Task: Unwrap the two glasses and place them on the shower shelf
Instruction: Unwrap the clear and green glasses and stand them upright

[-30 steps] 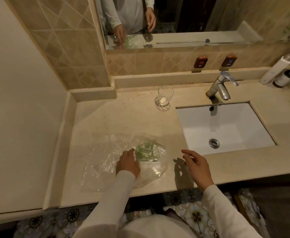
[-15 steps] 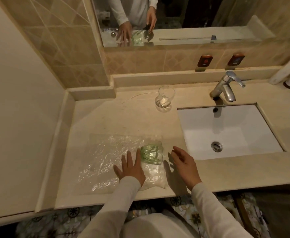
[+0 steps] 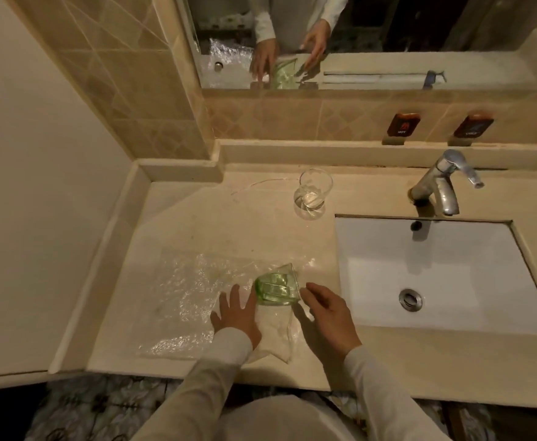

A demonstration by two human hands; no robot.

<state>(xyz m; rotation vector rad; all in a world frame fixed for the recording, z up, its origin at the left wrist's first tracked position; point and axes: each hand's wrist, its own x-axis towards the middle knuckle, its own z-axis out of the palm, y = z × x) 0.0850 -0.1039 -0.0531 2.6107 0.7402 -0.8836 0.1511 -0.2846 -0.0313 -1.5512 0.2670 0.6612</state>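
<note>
A green glass [image 3: 276, 288] lies on its side on a spread sheet of clear bubble wrap [image 3: 190, 300] near the counter's front edge. My left hand [image 3: 237, 315] lies flat on the wrap, fingers spread, its thumb side against the green glass. My right hand [image 3: 329, 313] hovers open just right of the glass, fingertips close to its rim. A clear glass [image 3: 313, 194] stands upright and unwrapped at the back of the counter, left of the tap.
A white sink basin [image 3: 435, 275] with a chrome tap [image 3: 442, 186] fills the counter's right side. A raised ledge [image 3: 356, 152] runs along the back under the mirror. A low wall [image 3: 101, 265] borders the counter's left.
My right hand has moved left toward the green glass. My left hand went from cupping the glass to lying flat on the wrap. The wrap is spread flatter.
</note>
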